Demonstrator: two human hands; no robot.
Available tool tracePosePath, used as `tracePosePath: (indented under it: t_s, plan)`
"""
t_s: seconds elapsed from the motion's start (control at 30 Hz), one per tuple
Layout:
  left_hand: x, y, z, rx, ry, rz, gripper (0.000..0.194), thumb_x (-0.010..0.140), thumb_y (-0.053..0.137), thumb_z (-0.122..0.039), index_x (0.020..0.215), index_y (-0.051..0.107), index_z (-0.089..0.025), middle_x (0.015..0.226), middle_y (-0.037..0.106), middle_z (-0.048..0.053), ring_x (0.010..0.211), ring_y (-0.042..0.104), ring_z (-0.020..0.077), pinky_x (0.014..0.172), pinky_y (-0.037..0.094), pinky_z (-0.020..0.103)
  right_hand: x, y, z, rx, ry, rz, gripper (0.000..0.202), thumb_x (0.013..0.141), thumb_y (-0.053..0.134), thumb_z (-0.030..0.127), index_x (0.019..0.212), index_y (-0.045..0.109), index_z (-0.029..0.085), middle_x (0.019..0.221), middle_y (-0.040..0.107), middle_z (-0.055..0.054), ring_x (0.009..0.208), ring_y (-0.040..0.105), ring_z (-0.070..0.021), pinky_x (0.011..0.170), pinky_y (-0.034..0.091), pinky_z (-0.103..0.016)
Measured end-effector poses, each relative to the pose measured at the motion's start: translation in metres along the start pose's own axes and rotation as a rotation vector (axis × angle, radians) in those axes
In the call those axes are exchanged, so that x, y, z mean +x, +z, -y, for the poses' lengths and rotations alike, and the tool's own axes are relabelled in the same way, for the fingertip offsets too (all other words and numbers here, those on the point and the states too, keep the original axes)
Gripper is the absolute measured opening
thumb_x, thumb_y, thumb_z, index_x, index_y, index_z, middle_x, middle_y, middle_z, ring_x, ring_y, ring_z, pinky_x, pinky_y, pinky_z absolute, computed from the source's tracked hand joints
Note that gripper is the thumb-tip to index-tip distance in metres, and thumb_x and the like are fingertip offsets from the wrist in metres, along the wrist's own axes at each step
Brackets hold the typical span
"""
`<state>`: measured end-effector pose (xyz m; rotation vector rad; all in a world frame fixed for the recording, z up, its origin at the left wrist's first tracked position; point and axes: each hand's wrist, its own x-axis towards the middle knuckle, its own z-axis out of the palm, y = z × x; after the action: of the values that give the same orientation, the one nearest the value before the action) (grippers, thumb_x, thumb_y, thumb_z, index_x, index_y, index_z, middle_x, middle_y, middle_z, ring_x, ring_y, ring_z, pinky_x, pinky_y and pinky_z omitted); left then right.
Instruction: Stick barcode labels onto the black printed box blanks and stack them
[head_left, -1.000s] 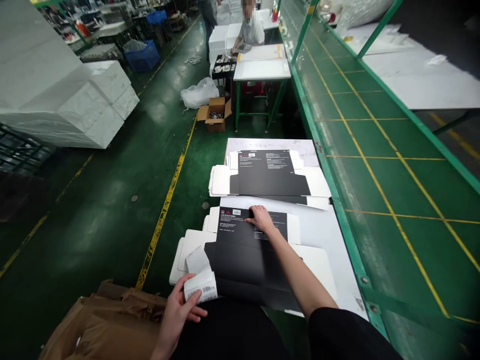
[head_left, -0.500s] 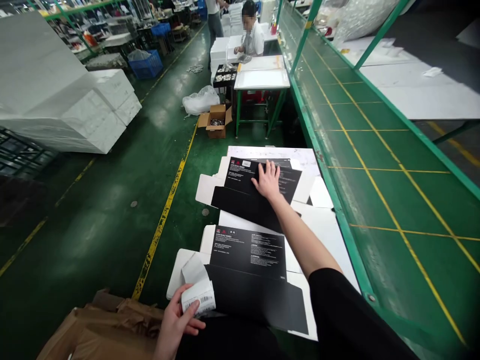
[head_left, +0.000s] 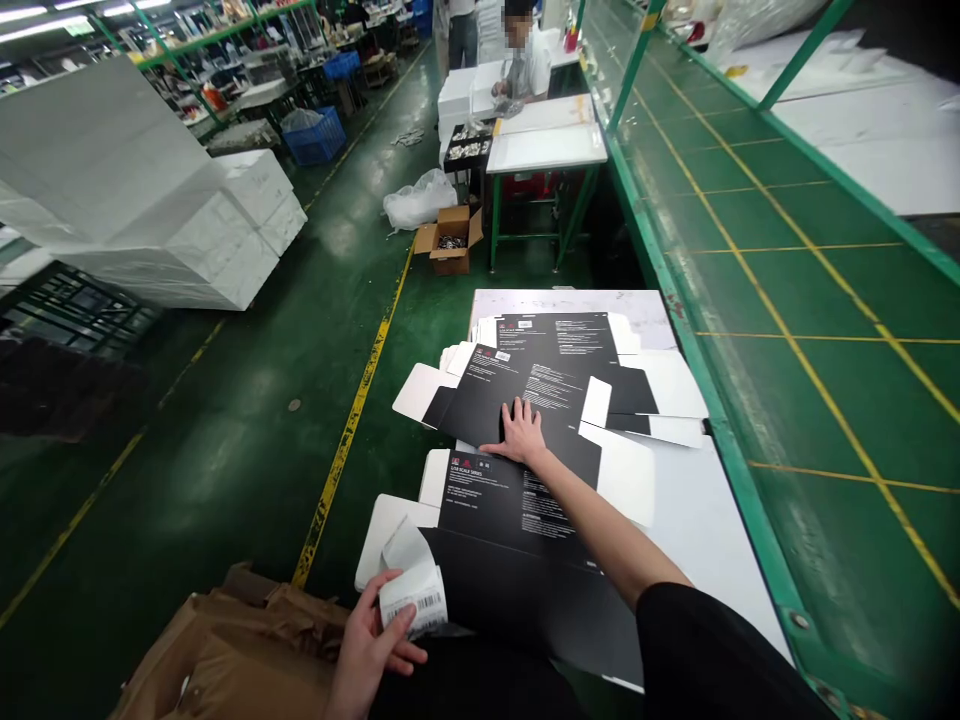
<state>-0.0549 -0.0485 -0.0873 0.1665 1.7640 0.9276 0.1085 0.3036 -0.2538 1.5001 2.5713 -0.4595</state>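
Note:
My left hand grips a roll of white barcode labels, with a loose strip curling up from it. My right hand lies with fingers spread on a flat black box blank that has a small white label near its upper left. That blank sits askew, partly over a far stack of similar black blanks. Closer to me lies another black box blank with white flaps, printed with white text. My right forearm covers part of it.
A white table bears the blanks, alongside a green conveyor belt. Brown paper or cardboard is at lower left. Ahead are an open carton, a white-topped table and a seated person. Wrapped white blocks stand left.
My right hand has come nearer to me, and the blank under it has slid the same way, uncovering the far stack. My left hand still holds the label roll.

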Motion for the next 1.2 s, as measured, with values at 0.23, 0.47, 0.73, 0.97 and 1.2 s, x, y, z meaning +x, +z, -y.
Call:
tracePosePath:
  t_s: [0.23, 0.47, 0.73, 0.97, 1.2]
  plan:
    - [-0.001, 0.004, 0.005, 0.025, 0.022, 0.05, 0.098, 0.065, 0.083, -0.068, 0.135, 0.038, -0.016, 0.097, 0.074, 0.013, 0.058, 0.076, 0.0238, 0.043, 0.052, 0.021, 0.006, -0.02, 0.005, -0.107, -0.134, 0.102, 0.104, 0.076, 0.076, 0.057, 0.157, 0.031, 0.01, 0.161, 0.023, -0.033, 0.149, 0.022, -0.0488, 0.109, 0.037, -0.061]
    - [-0.004, 0.001, 0.006, 0.001, 0.036, 0.01, 0.098, 0.065, 0.084, -0.066, 0.135, 0.039, -0.015, 0.094, 0.074, 0.012, 0.061, 0.076, 0.0261, 0.045, 0.055, 0.023, 0.01, -0.047, -0.02, -0.147, -0.105, 0.102, 0.049, 0.088, 0.058, 0.016, 0.136, 0.058, 0.008, 0.117, 0.066, -0.029, 0.111, 0.065, -0.0373, 0.087, 0.054, -0.044]
    - [-0.02, 0.012, -0.011, -0.107, 0.097, -0.059, 0.088, 0.067, 0.086, -0.058, 0.133, 0.045, -0.017, 0.11, 0.072, 0.015, 0.06, 0.076, 0.0233, 0.044, 0.053, 0.022, 0.013, -0.076, -0.06, -0.113, 0.128, 0.055, 0.046, 0.092, 0.045, 0.008, 0.137, 0.057, 0.003, 0.124, 0.059, -0.036, 0.114, 0.064, -0.0402, 0.087, 0.052, -0.05]
    - [-0.034, 0.016, -0.045, -0.139, 0.215, 0.045, 0.08, 0.074, 0.083, -0.05, 0.136, 0.046, -0.015, 0.106, 0.073, 0.014, 0.06, 0.077, 0.0221, 0.044, 0.053, 0.019, -0.06, -0.087, 0.005, 0.177, -0.035, -0.048, 0.046, 0.102, 0.043, 0.028, 0.145, 0.051, 0.015, 0.143, 0.052, -0.022, 0.133, 0.052, -0.0314, 0.105, 0.049, -0.045]
    - [-0.042, 0.024, -0.067, -0.12, 0.283, 0.249, 0.083, 0.079, 0.08, -0.047, 0.144, 0.041, -0.015, 0.1, 0.075, 0.012, 0.055, 0.075, 0.0213, 0.04, 0.051, 0.017, -0.227, -0.135, 0.104, 0.925, -0.662, -0.122, 0.077, 0.081, 0.08, 0.049, 0.149, 0.048, 0.035, 0.153, 0.049, -0.009, 0.144, 0.041, -0.0347, 0.119, 0.037, -0.059]
